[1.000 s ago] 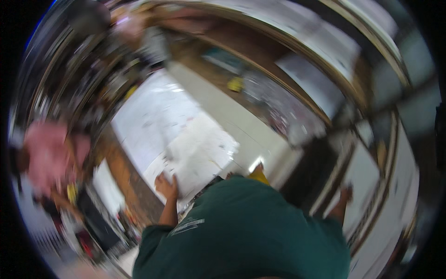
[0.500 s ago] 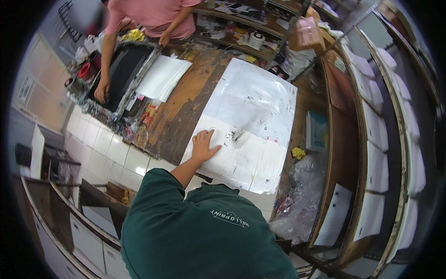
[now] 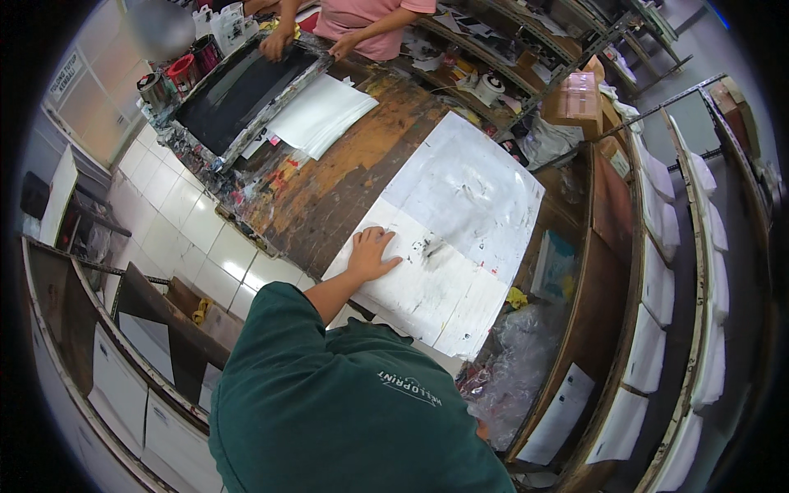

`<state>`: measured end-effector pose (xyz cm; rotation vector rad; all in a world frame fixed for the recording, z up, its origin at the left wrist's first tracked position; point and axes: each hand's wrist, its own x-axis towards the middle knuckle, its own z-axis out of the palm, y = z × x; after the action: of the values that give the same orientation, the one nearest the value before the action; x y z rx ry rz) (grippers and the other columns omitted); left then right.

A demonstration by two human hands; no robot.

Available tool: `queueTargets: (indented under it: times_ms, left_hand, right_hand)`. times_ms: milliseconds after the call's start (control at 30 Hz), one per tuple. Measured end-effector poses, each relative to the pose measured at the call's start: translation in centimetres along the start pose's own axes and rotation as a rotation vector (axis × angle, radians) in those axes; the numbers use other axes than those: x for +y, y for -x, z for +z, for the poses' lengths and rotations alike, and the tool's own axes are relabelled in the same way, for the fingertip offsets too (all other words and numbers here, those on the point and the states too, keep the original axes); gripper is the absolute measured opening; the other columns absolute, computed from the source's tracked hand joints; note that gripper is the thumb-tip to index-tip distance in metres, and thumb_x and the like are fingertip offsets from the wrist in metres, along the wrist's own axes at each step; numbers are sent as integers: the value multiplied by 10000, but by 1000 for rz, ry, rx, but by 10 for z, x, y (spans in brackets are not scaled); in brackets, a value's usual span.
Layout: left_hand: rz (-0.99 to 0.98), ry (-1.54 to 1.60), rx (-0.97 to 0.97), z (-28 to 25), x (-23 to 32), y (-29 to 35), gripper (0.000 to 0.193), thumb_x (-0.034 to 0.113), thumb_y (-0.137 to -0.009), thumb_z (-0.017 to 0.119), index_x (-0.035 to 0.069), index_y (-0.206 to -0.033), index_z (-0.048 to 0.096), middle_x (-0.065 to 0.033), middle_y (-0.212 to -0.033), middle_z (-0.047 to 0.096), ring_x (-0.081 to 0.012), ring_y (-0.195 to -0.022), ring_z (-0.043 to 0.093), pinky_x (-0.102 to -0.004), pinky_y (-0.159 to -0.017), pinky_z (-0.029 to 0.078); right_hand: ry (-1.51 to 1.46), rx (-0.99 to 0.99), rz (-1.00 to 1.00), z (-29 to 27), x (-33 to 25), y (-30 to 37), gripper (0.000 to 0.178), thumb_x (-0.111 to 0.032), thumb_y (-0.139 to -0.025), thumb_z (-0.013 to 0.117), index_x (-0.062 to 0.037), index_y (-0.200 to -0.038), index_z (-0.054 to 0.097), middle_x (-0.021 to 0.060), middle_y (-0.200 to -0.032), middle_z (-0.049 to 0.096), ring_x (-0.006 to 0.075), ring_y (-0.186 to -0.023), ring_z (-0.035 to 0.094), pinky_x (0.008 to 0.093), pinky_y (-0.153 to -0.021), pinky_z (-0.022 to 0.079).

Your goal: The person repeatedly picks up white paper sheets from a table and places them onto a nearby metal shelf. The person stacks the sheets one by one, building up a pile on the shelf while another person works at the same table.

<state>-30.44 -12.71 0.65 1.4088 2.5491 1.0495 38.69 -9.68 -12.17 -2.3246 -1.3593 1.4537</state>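
Note:
My left hand lies flat on the white sheet at the near end of the wooden table. Its fingers are spread, and nothing is in them. This sheet has black smudges and borders a glossier, pale clear-looking sheet on the far side. Of my right arm only a small patch of skin shows beside my green shirt, low at the right; the fingers are hidden. Across the table, a co-worker in pink has one hand over the far end of a dark printing screen and the other at its frame's corner.
A stack of white paper lies beside the screen on the paint-stained table. Paint cans stand at the far left. Racks of white sheets rise on my right, with crumpled clear plastic near them. More racks stand at left.
The view has shifted. The co-worker's hand has gone from the near end of the screen to its far end. My left hand stays on the white sheet.

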Motion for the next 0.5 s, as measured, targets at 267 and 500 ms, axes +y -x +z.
queueTargets:
  times_ms: [267,500]
  left_hand:
    - [9,-43,4,-1,-1,0,590,439,-717,665,98,-1183,542,-121,-1134,460,-267,-1134,387,-427,-926,273]
    - [28,-56,15,1,-3,-1,601,448,-713,665,99,-1185,538,-115,-1121,457,-262,-1122,390,-428,-919,273]
  right_hand:
    - [239,-92,-144,63,-20,-5,503,-271,-788,678,5,-1183,533,162,-973,642,217,-777,624,341,-680,498]
    - [338,-86,-196,69,-22,1,510,-285,-786,683,3,-1182,539,168,-999,641,236,-824,630,349,-721,499]
